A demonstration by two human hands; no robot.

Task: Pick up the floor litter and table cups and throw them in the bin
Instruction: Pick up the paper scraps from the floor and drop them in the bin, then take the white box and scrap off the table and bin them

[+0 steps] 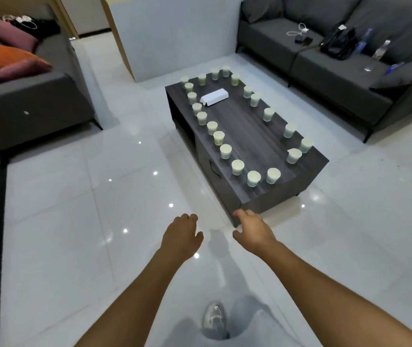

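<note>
Left hand and right hand hang loose, seemingly holding nothing; cups ring the table ahead.

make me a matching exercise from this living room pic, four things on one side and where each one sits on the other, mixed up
Things:
1. white box
2. orange cushion
3. black bag
4. left hand

Places:
A. on the grey sofa at the left edge of the view
B. over the white floor, holding nothing
C. on the dark coffee table, inside the ring of cups
D. on the grey sofa behind the table, near two bottles

Pairs: 1-C, 2-A, 3-D, 4-B
</note>
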